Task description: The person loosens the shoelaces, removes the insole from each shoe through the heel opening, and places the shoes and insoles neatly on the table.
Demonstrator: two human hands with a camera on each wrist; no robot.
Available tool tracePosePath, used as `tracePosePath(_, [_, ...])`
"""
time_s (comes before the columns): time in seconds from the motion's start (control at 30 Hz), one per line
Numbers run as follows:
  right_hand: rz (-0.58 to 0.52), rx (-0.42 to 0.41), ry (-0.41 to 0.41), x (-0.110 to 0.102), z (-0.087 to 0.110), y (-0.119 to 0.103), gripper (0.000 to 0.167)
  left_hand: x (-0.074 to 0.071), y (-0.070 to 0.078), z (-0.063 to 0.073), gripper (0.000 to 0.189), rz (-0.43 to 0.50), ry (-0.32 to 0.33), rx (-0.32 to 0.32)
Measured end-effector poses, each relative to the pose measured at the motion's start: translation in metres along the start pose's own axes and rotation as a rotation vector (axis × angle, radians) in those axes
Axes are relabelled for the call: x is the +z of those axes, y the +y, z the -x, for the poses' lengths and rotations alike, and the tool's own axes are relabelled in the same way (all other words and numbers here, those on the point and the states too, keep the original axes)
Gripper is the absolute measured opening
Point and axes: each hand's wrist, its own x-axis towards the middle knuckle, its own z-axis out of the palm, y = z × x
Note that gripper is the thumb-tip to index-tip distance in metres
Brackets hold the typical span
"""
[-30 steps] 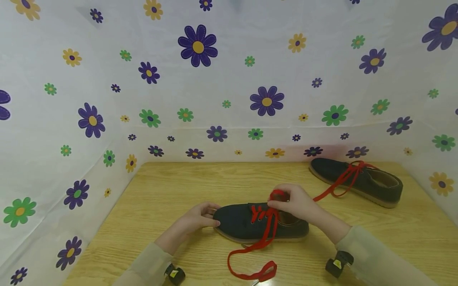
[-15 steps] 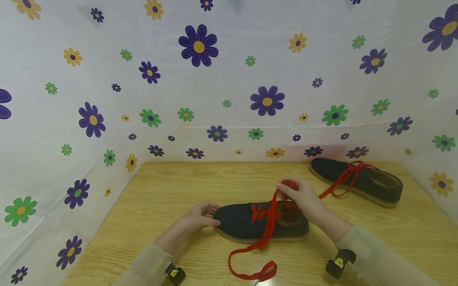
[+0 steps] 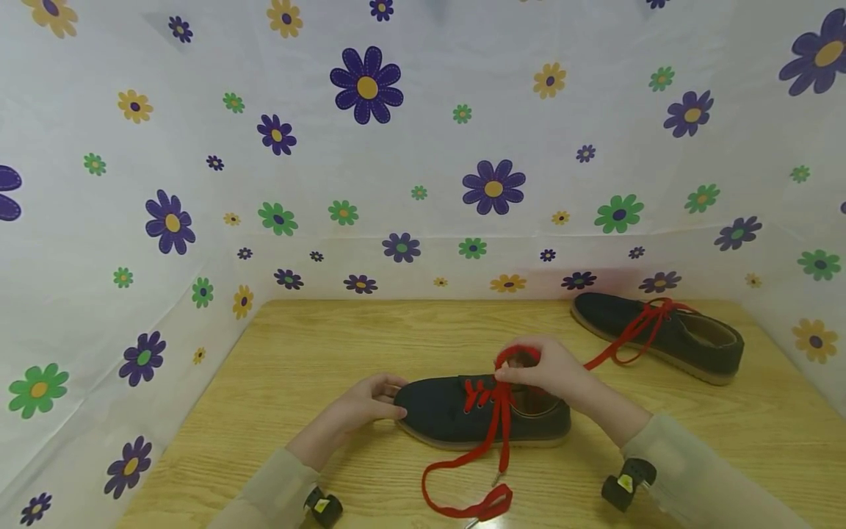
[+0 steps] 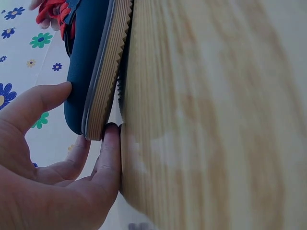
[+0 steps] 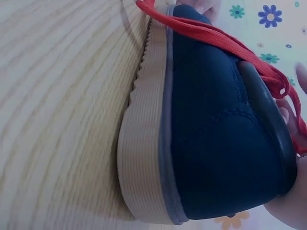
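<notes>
A dark navy shoe [image 3: 429,408] with red lacing and a pale ridged sole lies in the middle of the wooden table, toe to the left. At its toe, my left hand [image 3: 360,402] holds it, thumb on the upper and fingers by the sole's tip, as the left wrist view shows. Over the shoe's opening, my right hand [image 3: 548,367] pinches a red shoelace [image 3: 518,350], which arches across the fingers. Two lace lengths fall over the near side; one ends in a metal tip [image 3: 496,479]. The heel [image 5: 225,163] fills the right wrist view.
A matching shoe [image 3: 700,353] stands at the back right, its red lace [image 3: 621,342] trailing left behind my right wrist. A loose lace curl [image 3: 463,510] lies near the table's [image 3: 317,338] front. A white flowered cloth [image 3: 423,132] encloses the back and sides.
My right hand rose to the right with the lace, then came back down and left. A tipped lace end now hangs over the shoe's near side. The left hand has stayed.
</notes>
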Motion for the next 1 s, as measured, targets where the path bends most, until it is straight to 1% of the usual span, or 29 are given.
tracePosePath(0.1, [0.051,-0.037,-0.030,0.0005,-0.0001,0.0012,0.027,0.0002,0.0006,0.0005,0.057,-0.002,0.002,0.000])
tracePosePath(0.23, [0.086,-0.102,-0.036,0.0024,0.0002,0.0036,0.014,0.0008,0.0012,0.0011,0.057,-0.011,0.008,-0.006])
tracePosePath(0.3, [0.078,-0.108,-0.028,0.0035,0.0003,0.0044,0.010,0.0012,0.0015,0.0014,0.057,-0.015,0.013,-0.010])
tracePosePath(0.4, [0.063,-0.090,-0.001,0.0039,0.0008,0.0040,0.014,0.0015,0.0016,0.0015,0.057,-0.017,0.017,-0.014])
tracePosePath(0.57, [-0.014,-0.033,0.037,0.0030,0.0013,0.0028,0.025,0.0016,0.0017,0.0016,0.058,-0.011,0.017,-0.012])
tracePosePath(0.67, [-0.087,0.000,0.058,0.0020,0.0014,0.0033,0.026,0.0016,0.0022,0.0026,0.058,-0.010,0.017,-0.012])
tracePosePath(0.77, [-0.168,0.017,0.098,0.0015,0.0015,0.0041,0.028,0.0016,0.0025,0.0033,0.058,-0.013,0.017,-0.013])
tracePosePath(0.9, [-0.259,0.009,0.132,0.0012,0.0014,0.0049,0.028,0.0012,0.0022,0.0032,0.058,-0.015,0.014,-0.014])
tracePosePath(0.97, [-0.264,-0.012,0.124,0.0013,0.0013,0.0050,0.026,0.0008,0.0016,0.0027,0.058,-0.011,0.010,-0.012])
tracePosePath(1.0, [-0.249,-0.018,0.119,0.0015,0.0015,0.0049,0.026,0.0007,0.0014,0.0024,0.058,-0.009,0.009,-0.011])
